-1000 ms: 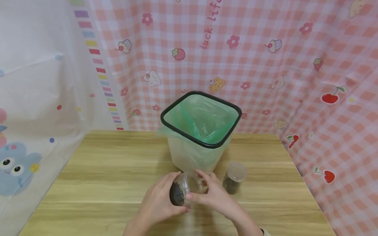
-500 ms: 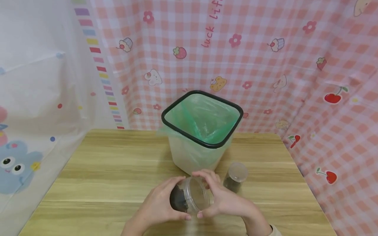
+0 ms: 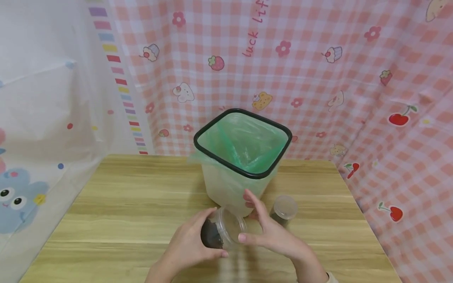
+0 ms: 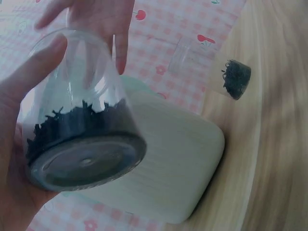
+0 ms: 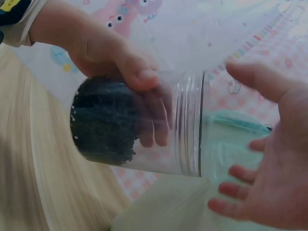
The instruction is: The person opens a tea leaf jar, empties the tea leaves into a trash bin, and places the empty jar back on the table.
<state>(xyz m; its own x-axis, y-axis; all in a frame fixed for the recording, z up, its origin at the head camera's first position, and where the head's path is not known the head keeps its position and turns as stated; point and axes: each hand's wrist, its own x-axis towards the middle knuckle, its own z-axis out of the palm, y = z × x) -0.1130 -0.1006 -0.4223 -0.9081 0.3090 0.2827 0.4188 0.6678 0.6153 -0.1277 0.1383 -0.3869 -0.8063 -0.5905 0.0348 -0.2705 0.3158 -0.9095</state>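
Observation:
My left hand (image 3: pixel 189 241) grips a clear jar (image 5: pixel 120 127) round its side, thumb on one side and fingers on the other. Black, shredded dry bits that look like tea leaves fill its lower part, as the left wrist view of the jar (image 4: pixel 86 115) shows. The jar lies tilted over the table, its ridged end towards the right. Beside that end is my right hand (image 3: pixel 270 236), fingers spread; a gap parts it from the jar in the right wrist view. Whether a clear lid sits on the ridged end, I cannot tell.
A second, smaller clear jar (image 3: pixel 285 207) with dark contents stands upright right of my right hand. Behind both hands stands a pale bin (image 3: pixel 224 184) with a black rim and a green bag liner (image 3: pixel 247 137). Patterned cloth (image 3: pixel 226 82) hangs behind the wooden table (image 3: pixel 116 204).
My right hand had its fingers round the jar's ridged end; it has let go and spread away to the right. The left hand keeps its grip, with the jar shifted slightly.

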